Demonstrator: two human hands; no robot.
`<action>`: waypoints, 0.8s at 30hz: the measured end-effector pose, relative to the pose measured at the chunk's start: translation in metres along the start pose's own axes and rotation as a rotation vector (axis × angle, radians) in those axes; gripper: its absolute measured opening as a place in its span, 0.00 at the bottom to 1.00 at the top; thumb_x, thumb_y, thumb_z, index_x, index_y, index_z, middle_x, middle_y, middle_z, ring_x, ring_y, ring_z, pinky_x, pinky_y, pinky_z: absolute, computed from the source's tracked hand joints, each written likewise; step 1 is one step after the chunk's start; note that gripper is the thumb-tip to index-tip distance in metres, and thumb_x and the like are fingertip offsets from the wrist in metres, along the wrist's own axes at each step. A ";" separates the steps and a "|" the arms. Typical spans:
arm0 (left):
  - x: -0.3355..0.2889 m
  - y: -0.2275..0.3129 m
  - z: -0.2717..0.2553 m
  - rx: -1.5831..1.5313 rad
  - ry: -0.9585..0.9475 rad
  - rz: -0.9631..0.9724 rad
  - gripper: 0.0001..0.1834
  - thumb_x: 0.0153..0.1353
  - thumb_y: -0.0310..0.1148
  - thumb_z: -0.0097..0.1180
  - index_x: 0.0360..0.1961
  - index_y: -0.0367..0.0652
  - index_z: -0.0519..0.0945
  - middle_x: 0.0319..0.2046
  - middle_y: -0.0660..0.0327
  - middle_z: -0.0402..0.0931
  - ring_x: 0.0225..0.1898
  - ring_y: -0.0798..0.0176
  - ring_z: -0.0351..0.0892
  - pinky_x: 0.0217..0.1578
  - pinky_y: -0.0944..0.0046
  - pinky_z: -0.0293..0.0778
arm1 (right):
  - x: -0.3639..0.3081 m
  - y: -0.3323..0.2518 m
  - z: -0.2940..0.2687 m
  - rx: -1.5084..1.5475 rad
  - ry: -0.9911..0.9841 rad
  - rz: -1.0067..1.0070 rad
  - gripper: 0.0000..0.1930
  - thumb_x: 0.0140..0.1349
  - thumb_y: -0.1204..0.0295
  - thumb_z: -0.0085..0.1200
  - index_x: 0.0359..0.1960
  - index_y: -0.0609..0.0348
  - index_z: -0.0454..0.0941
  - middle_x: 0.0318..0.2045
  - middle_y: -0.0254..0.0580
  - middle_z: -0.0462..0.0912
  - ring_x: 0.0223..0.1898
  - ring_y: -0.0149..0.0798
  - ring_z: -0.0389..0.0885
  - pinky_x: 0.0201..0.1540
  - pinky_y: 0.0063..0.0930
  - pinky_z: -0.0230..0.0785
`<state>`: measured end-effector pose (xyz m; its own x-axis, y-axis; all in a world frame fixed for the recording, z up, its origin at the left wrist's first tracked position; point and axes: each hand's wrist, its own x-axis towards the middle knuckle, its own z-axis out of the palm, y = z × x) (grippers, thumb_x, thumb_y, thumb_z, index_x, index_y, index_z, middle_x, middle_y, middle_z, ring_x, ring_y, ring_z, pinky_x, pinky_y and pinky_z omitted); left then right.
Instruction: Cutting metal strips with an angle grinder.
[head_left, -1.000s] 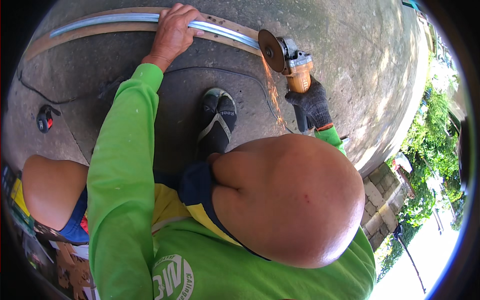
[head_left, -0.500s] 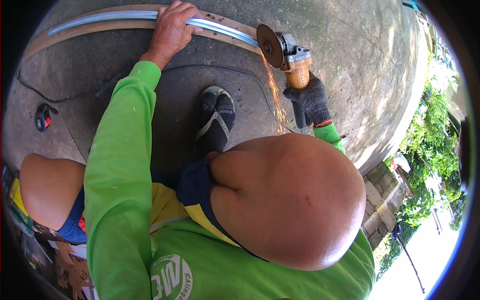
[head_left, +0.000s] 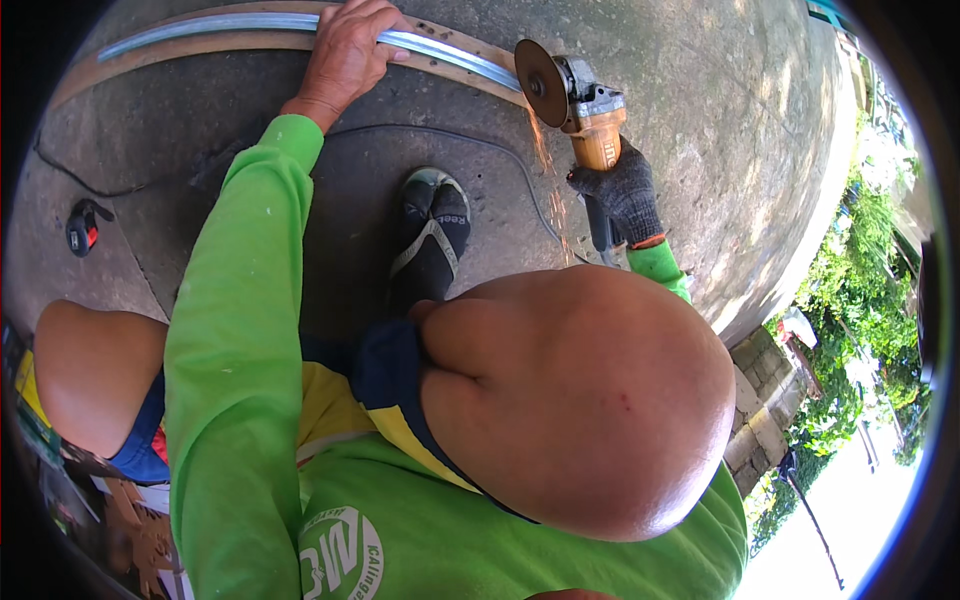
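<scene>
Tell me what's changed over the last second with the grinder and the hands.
Very little. The orange-bodied angle grinder in the gloved right hand edged slightly left along the long grey metal strip, sparks trailing below the disc. The bare left hand stays pressed on the strip, and the sandalled foot and the small red-and-black tool are unmoved.

Sunlit concrete floor (head_left: 740,130), low block wall (head_left: 760,385), green trees (head_left: 860,260)
</scene>
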<state>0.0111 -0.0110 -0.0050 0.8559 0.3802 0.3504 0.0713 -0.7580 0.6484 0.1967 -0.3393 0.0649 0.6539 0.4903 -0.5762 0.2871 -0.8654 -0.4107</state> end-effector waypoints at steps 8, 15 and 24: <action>0.003 0.002 0.005 0.008 0.002 -0.014 0.09 0.44 0.25 0.56 0.31 0.42 0.80 0.34 0.53 0.76 0.43 0.45 0.72 0.48 0.48 0.66 | -0.002 -0.008 -0.007 -0.029 0.028 0.025 0.30 0.39 0.63 0.75 0.47 0.59 0.80 0.36 0.46 0.88 0.38 0.45 0.88 0.44 0.37 0.79; -0.002 0.000 -0.001 -0.007 -0.005 0.006 0.10 0.44 0.26 0.55 0.31 0.42 0.79 0.34 0.53 0.75 0.43 0.44 0.72 0.48 0.47 0.66 | -0.007 -0.007 -0.001 0.022 0.032 -0.004 0.25 0.44 0.69 0.74 0.45 0.62 0.80 0.31 0.41 0.86 0.31 0.36 0.86 0.37 0.32 0.80; -0.001 0.000 0.003 0.036 -0.003 -0.034 0.11 0.43 0.23 0.55 0.32 0.42 0.79 0.35 0.54 0.76 0.44 0.45 0.73 0.49 0.48 0.66 | -0.013 0.001 -0.002 0.043 -0.003 0.019 0.30 0.39 0.67 0.75 0.47 0.60 0.80 0.36 0.45 0.87 0.37 0.42 0.87 0.44 0.36 0.79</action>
<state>0.0117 -0.0132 -0.0074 0.8545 0.4044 0.3261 0.1186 -0.7630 0.6354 0.1899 -0.3461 0.0733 0.6571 0.4739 -0.5862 0.2443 -0.8696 -0.4291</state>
